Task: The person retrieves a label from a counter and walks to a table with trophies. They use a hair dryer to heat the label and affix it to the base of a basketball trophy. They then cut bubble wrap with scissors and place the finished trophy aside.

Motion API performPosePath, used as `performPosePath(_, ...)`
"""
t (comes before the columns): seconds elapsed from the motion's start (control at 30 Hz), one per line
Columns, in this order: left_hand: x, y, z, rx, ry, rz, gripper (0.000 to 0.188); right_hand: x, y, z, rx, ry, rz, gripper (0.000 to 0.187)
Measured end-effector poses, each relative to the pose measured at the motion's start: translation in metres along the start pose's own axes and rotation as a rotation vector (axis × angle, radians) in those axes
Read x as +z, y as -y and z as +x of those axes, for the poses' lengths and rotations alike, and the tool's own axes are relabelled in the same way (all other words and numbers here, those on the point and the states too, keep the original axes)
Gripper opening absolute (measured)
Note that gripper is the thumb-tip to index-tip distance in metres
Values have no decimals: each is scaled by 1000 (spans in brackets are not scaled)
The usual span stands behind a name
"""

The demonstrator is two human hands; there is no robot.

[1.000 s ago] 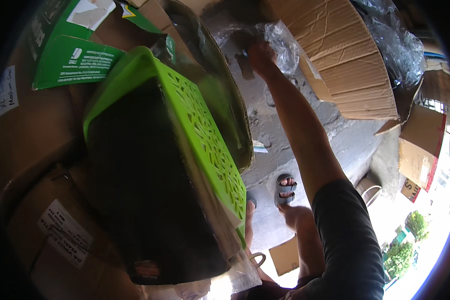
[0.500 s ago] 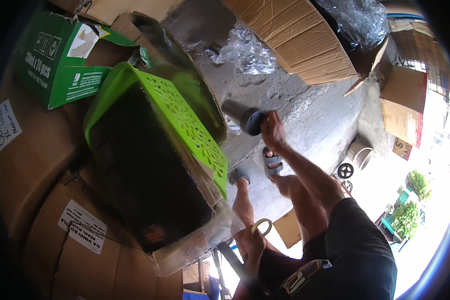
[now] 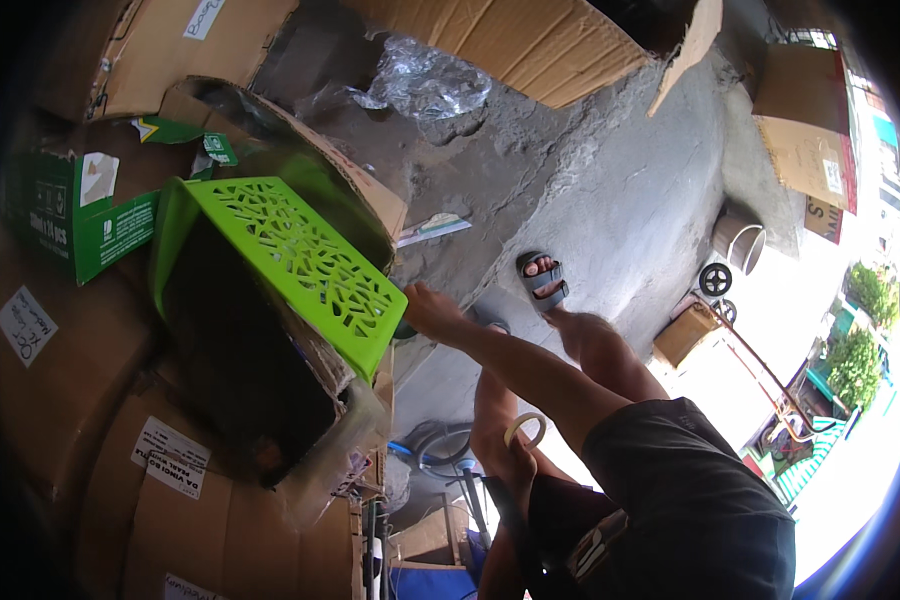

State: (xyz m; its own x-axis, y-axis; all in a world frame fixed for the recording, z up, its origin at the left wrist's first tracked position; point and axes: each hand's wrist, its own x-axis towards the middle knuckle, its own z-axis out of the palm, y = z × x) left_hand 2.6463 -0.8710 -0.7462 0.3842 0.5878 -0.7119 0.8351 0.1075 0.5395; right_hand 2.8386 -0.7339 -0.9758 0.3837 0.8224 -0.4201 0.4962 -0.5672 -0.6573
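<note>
My right hand (image 3: 432,313) reaches to the edge of a bright green plastic basket (image 3: 305,255) with a cut-out pattern. Its fingers are closed at the dark end of a grey cylinder (image 3: 403,329), most of which is hidden by the basket. Low in the middle, in front of my legs, my left hand (image 3: 517,466) grips a cream-coloured ring (image 3: 540,430) that looks like a roll of tape. An open cardboard box (image 3: 365,192) stands just beyond the basket.
A green carton (image 3: 120,225) and stacked brown boxes (image 3: 90,350) fill the left side. Clear plastic wrap (image 3: 432,82) lies on the concrete floor beside a large carton (image 3: 530,45). On the right are a bin (image 3: 738,240), a wheeled trolley (image 3: 760,370) and another box (image 3: 802,125).
My right hand has moved left and toward me with the grey cylinder, from over the floor to the basket's edge. The view has shifted too. My left hand still holds the ring.
</note>
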Motion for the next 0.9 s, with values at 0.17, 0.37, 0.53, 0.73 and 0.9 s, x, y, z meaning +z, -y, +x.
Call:
performPosePath(0.17,8,10,-9,113,-26,107,40,-14,29,15,452,-100,468,28)
performPosePath(0.37,15,33,-14,127,-33,145,40,-42,30,0,449,-58,486,51)
performPosePath(0.53,-9,35,4,238,-133,252,41,-86,6,-77,465,-93,410,51)
performPosePath(0.73,-67,-10,-14,34,69,-28,31,-156,1,-256,582,-161,683,43)
performPosePath(0.9,-58,-85,-64,432,331,-9,30,-172,59,-410,425,-138,1398,40)
